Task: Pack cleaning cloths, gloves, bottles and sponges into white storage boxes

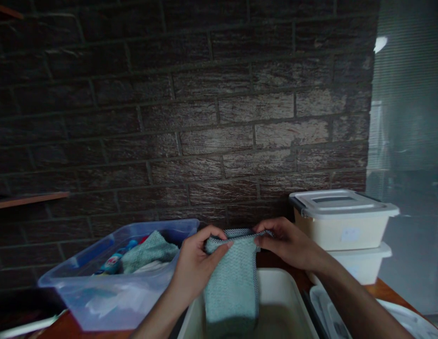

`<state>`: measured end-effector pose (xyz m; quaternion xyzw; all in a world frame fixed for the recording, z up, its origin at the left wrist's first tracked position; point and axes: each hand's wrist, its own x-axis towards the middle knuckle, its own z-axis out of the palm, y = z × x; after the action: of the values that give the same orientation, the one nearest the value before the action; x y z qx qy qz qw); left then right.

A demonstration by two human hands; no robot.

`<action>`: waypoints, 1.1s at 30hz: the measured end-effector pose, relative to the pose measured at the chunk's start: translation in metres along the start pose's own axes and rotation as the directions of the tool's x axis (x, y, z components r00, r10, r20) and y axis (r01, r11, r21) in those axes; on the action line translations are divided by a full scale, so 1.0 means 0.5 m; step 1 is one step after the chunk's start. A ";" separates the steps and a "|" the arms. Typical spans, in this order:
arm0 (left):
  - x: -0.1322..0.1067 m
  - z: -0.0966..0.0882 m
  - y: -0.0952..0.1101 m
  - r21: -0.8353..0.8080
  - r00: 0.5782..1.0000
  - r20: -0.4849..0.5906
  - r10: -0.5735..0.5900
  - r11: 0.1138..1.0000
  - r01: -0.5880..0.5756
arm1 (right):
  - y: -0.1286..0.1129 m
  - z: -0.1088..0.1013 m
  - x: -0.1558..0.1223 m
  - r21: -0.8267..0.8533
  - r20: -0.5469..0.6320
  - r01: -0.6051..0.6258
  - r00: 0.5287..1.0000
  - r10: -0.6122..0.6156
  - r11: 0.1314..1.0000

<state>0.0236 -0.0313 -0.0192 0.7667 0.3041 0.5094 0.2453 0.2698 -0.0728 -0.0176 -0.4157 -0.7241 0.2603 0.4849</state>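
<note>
A light green textured cloth (230, 278) with a dark checked edge hangs between my two hands. My left hand (201, 252) pinches its upper left corner between thumb and fingers. At the upper right, my right hand (280, 240) grips the same edge. The top of the cloth looks folded over, and its lower part hangs down into an open cream bin (280, 282) standing below my hands. Part of the bin's inside is hidden behind the cloth.
On the left stands a clear blue plastic tub (109, 301) holding a green cloth (148, 254), a blue bottle (115, 261) and other items. Two lidded cream boxes (342, 228) are stacked at the right. A brick wall (205, 117) rises behind; a wooden shelf (28, 200) juts in at left.
</note>
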 end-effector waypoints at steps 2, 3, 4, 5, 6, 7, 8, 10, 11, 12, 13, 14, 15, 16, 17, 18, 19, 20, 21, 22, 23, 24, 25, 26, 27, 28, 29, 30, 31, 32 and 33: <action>0.002 -0.004 0.003 -0.007 1.000 -0.022 -0.021 1.000 0.021 | 0.003 -0.001 0.001 -0.023 0.051 -0.018 0.999 0.019 1.000; 0.003 -0.005 0.004 -0.016 0.999 -0.036 -0.027 1.000 0.026 | 0.004 -0.001 0.002 -0.018 0.060 -0.018 0.998 0.019 1.000; 0.003 -0.007 0.006 -0.027 0.998 -0.045 -0.032 0.999 0.031 | 0.006 -0.001 0.004 -0.005 0.055 -0.010 0.998 0.010 1.000; 0.004 -0.009 0.007 -0.041 0.998 -0.050 -0.037 0.999 0.035 | 0.007 0.000 0.005 0.016 0.041 0.003 0.999 -0.003 1.000; 0.004 -0.010 0.008 -0.060 0.998 -0.048 -0.044 0.997 0.041 | 0.008 0.002 0.007 0.043 0.022 0.016 1.000 -0.017 0.999; 0.004 -0.012 0.008 -0.082 0.998 -0.046 -0.046 0.996 0.042 | 0.009 0.003 0.009 0.076 0.000 0.026 1.000 -0.026 0.997; 0.005 -0.013 0.007 -0.101 0.998 -0.047 -0.043 0.994 0.038 | 0.008 0.004 0.010 0.113 -0.024 0.031 0.999 -0.028 0.993; 0.006 -0.016 0.006 -0.114 0.999 -0.046 -0.028 0.993 0.022 | 0.004 0.005 0.011 0.183 -0.067 0.029 0.998 -0.017 0.983; 0.007 -0.017 0.006 -0.108 0.999 -0.042 -0.023 0.994 0.018 | 0.000 0.005 0.010 0.211 -0.079 0.026 0.997 -0.009 0.977; 0.007 -0.019 0.006 -0.096 0.999 -0.034 -0.024 0.995 0.020 | -0.004 0.004 0.010 0.235 -0.080 0.021 0.997 -0.003 0.972; 0.007 -0.020 0.007 -0.084 0.999 -0.025 -0.028 0.996 0.026 | -0.008 0.004 0.008 0.253 -0.071 0.015 0.997 0.003 0.967; 0.006 -0.022 0.008 -0.079 0.999 -0.014 -0.036 0.996 0.035 | -0.011 0.003 0.007 0.265 -0.056 0.007 0.998 0.008 0.964; 0.006 -0.023 0.010 -0.082 0.999 -0.009 -0.044 0.996 0.043 | -0.013 0.003 0.006 0.272 -0.038 -0.001 0.999 0.012 0.962; 0.005 -0.025 0.011 -0.089 0.999 -0.007 -0.051 0.995 0.050 | -0.014 0.003 0.004 0.279 -0.021 -0.009 1.000 0.016 0.960; 0.005 -0.026 0.013 -0.098 0.998 -0.008 -0.060 0.993 0.059 | -0.014 0.003 0.004 0.287 -0.007 -0.017 1.000 0.020 0.958; 0.004 -0.027 0.016 -0.109 0.998 -0.011 -0.070 0.992 0.068 | -0.013 0.003 0.003 0.295 -0.001 -0.023 1.000 0.025 0.955; 0.004 -0.027 0.018 -0.122 0.997 -0.012 -0.082 0.989 0.080 | -0.011 0.004 0.004 0.308 -0.001 -0.031 0.999 0.033 0.951; 0.004 -0.028 0.021 -0.133 0.996 -0.013 -0.093 0.987 0.090 | -0.010 0.004 0.004 0.325 -0.005 -0.041 0.999 0.045 0.945; 0.004 -0.028 0.024 -0.144 0.995 -0.015 -0.098 0.985 0.095 | -0.009 0.005 0.005 0.341 -0.010 -0.052 0.998 0.060 0.939; 0.004 -0.028 0.027 -0.154 0.995 -0.015 -0.095 0.984 0.091 | -0.009 0.006 0.006 0.355 -0.019 -0.062 0.997 0.074 0.933; 0.004 -0.028 0.030 -0.162 0.996 -0.019 -0.086 0.983 0.082 | -0.010 0.007 0.008 0.370 -0.036 -0.064 0.996 0.084 0.927; 0.005 -0.028 0.033 -0.170 0.997 -0.023 -0.075 0.983 0.070 | -0.011 0.008 0.009 0.384 -0.059 -0.058 0.994 0.087 0.922; 0.005 -0.027 0.035 -0.179 0.998 -0.025 -0.066 0.982 0.060 | -0.012 0.008 0.011 0.396 -0.085 -0.046 0.993 0.086 0.917; 0.005 -0.026 0.037 -0.188 0.998 -0.026 -0.061 0.981 0.055 | -0.013 0.008 0.012 0.405 -0.115 -0.029 0.990 0.082 0.914; 0.006 -0.026 0.039 -0.196 0.998 -0.026 -0.062 0.979 0.056 | -0.015 0.008 0.013 0.414 -0.144 -0.012 0.986 0.079 0.910; 0.006 -0.025 0.040 -0.201 0.997 -0.028 -0.067 0.978 0.060 | -0.015 0.007 0.014 0.421 -0.171 0.004 0.982 0.075 0.907; 0.007 -0.024 0.040 -0.204 0.997 -0.032 -0.072 0.977 0.064 | -0.015 0.006 0.015 0.429 -0.196 0.020 0.978 0.071 0.903; 0.008 -0.023 0.039 -0.204 0.997 -0.035 -0.074 0.977 0.066 | -0.015 0.006 0.015 0.437 -0.215 0.036 0.974 0.066 0.899; 0.009 -0.022 0.037 -0.203 0.996 -0.040 -0.075 0.977 0.065 | -0.015 0.005 0.015 0.442 -0.230 0.052 0.971 0.058 0.895; 0.010 -0.021 0.035 -0.202 0.996 -0.046 -0.074 0.977 0.063 | -0.015 0.005 0.015 0.446 -0.237 0.065 0.970 0.048 0.893; 0.011 -0.020 0.032 -0.204 0.996 -0.049 -0.073 0.977 0.061 | -0.015 0.005 0.015 0.454 -0.233 0.072 0.972 0.040 0.888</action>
<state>0.0193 -0.0379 -0.0013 0.7126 0.2832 0.5504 0.3304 0.2637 -0.0702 -0.0093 -0.3111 -0.5826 0.3690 0.6539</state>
